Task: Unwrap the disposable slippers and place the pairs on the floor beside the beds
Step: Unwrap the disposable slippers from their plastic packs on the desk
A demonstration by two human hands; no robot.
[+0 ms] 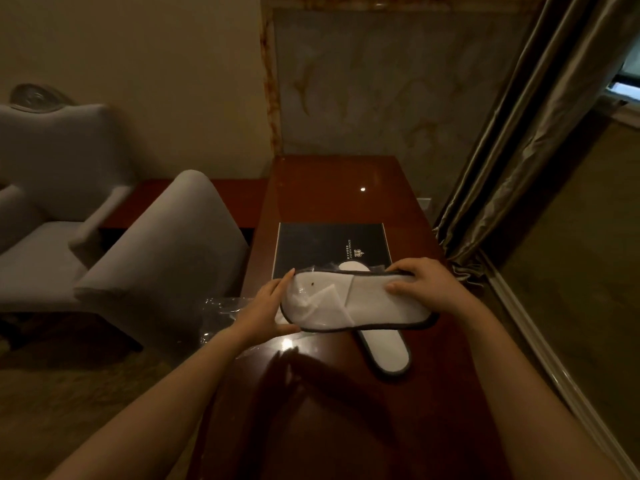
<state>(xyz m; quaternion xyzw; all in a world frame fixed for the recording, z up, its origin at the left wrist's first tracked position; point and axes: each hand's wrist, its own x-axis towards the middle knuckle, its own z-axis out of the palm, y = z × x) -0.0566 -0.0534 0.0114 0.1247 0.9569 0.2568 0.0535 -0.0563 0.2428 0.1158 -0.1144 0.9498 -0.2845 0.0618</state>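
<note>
I hold a white disposable slipper (360,303) with a dark edge flat above the wooden table (346,410), its long side running left to right. My left hand (268,308) grips its left end and my right hand (427,284) grips its right end. Clear plastic seems to lie over the left half of the slipper. A second white slipper (384,351) lies on the table beneath it, pointing toward me. A crumpled clear wrapper (225,315) hangs off the table's left edge.
A dark folder (329,244) with a small logo lies on the table behind the slippers. Two grey armchairs (166,258) stand to the left. Curtains (512,150) hang on the right, with carpet floor below.
</note>
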